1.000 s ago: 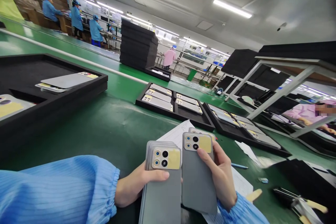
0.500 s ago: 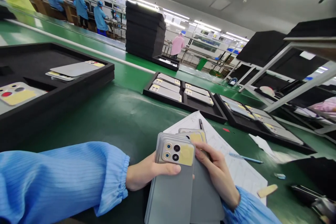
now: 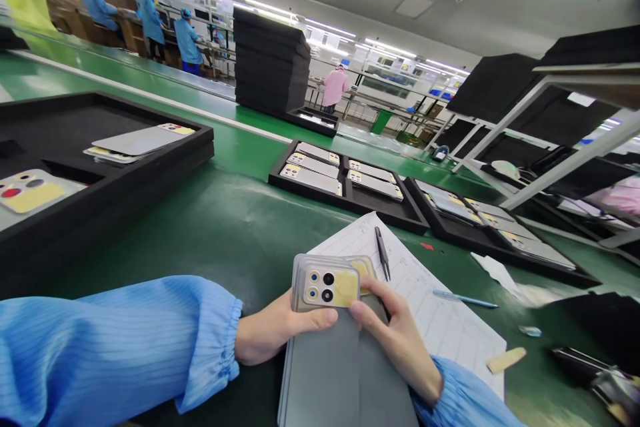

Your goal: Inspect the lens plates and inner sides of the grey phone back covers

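My left hand [image 3: 273, 335] grips a stack of grey phone back covers [image 3: 320, 360] with yellow film over the camera area, thumb lying across the top one. My right hand [image 3: 400, 350] is closed on a second cover [image 3: 367, 268] tucked just behind and right of the stack, only its top edge showing. Both sleeves are blue. Under the hands lies a printed paper form [image 3: 435, 310] with black tweezers [image 3: 383, 253] on it.
A black foam tray [image 3: 125, 180] with covers stands at left. Two more black trays [image 3: 350, 203] of covers sit ahead on the green belt. A blue pen [image 3: 465, 299] lies right of the form, tools at far right. Workers in blue and pink stand in the background.
The cover in my right hand has slid left behind the stack in my left hand, so the two groups now overlap. The view has tilted down, showing the tweezers and form.
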Demonstrator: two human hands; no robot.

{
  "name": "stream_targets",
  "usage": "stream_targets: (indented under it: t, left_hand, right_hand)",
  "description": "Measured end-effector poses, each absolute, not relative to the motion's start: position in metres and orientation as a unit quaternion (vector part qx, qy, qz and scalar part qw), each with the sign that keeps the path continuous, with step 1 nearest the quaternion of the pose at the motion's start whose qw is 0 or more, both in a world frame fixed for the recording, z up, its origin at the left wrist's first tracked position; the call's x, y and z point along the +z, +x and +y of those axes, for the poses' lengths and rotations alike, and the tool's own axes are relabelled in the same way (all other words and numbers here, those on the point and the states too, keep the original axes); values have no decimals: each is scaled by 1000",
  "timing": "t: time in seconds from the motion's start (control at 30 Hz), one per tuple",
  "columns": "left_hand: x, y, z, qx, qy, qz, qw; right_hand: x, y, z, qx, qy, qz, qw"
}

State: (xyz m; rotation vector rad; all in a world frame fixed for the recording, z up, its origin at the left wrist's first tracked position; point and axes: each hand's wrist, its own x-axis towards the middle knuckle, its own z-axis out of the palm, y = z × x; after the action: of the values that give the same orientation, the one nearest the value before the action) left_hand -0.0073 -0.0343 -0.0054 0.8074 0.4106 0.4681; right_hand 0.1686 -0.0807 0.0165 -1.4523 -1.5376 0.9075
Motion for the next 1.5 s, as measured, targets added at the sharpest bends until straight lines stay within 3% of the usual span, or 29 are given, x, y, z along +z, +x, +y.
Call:
stream_targets:
  t: [0.83, 1.2, 1.5]
  left_hand:
    - [-1, -9, -32, 194, 305, 228, 904]
    - [-3, -8, -33, 215, 370, 193, 883]
    - [-2, -6, -33, 217, 326, 234, 890]
  right_hand:
    - [17, 167, -79, 342, -599, -601, 404]
    - [18, 166, -81, 357, -599, -591, 404]
    - [14, 170, -77, 357, -628, -510, 467]
